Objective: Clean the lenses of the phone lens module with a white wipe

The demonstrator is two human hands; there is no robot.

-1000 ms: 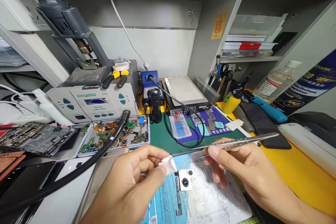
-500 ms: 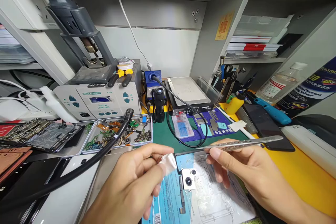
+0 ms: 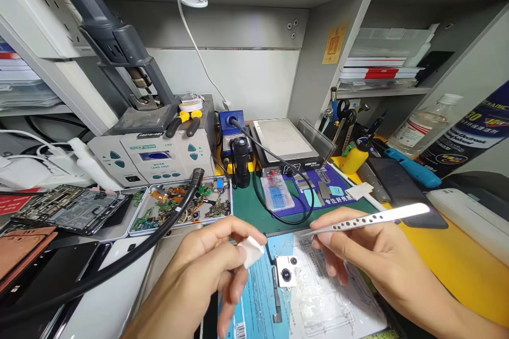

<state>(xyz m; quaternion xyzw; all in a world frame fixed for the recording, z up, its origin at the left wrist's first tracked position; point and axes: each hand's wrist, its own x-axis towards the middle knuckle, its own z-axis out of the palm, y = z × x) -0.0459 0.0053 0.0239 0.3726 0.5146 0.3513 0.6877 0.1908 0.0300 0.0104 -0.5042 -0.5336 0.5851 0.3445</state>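
Note:
My left hand (image 3: 207,270) pinches a small white wipe (image 3: 250,250) between thumb and fingers, just left of a phone camera module (image 3: 287,270). The module, white with two dark lenses and a thin flex strip, lies on a clear and blue printed sheet (image 3: 318,302). My right hand (image 3: 369,259) is closed on silver tweezers (image 3: 369,219) with holes along the body, held nearly level above the sheet. The tweezers' thin tip points left, a short way above the module.
A soldering station (image 3: 155,156) stands at the back left, with a parts tray (image 3: 183,204) of small boards before it. A black hose (image 3: 119,262) crosses the left side. Behind sit a heating plate (image 3: 284,140), a blue mat (image 3: 314,190), a dark phone (image 3: 401,185) and a bottle (image 3: 423,124).
My left hand has drawn the wipe a little away from the camera module and folded it tighter. The tweezers have tilted slightly, back end up. The module stays on the sheet.

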